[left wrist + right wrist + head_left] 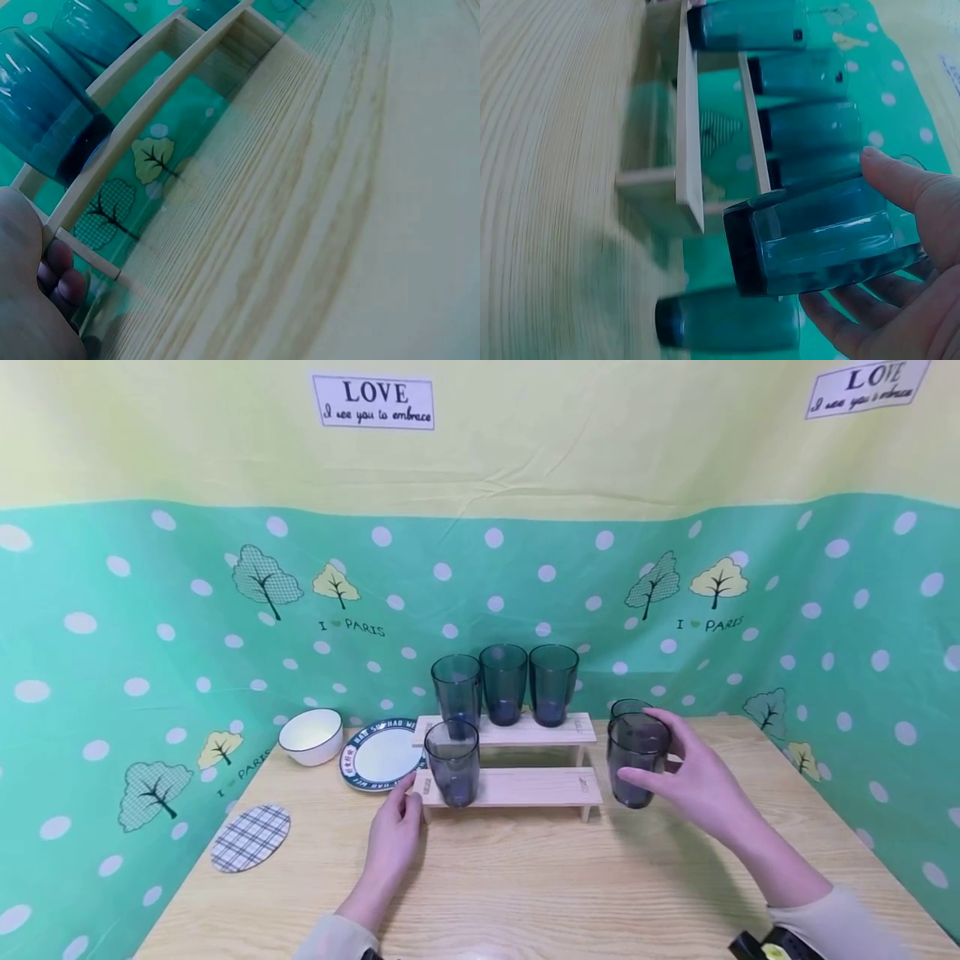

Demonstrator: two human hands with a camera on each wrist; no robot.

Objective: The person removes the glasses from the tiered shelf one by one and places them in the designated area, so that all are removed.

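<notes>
Gripping a low wooden shelf (532, 787) and holding up a smoky glass (636, 750).
At left, the left hand (395, 828) clasps the shelf's end, fingers curled, beside one tumbler (454, 768); three tumblers (504, 689) line the higher shelf (517, 735); right of both, above the table (525, 893), the right hand's (703, 783) fingers grasp the smoky glass, a further tumbler (727, 321) standing just behind.

Looks bright and even in the head view, apparently lit from above. Shows a soft shadow on the table (510, 877) below the right hand (705, 785), and a pale glare spot at the bottom edge. Turns dimmer, softer and blue-green in both wrist views. Washes out rightward in the left; catches streaky highlights on the held glass (825, 236) in the right.
</notes>
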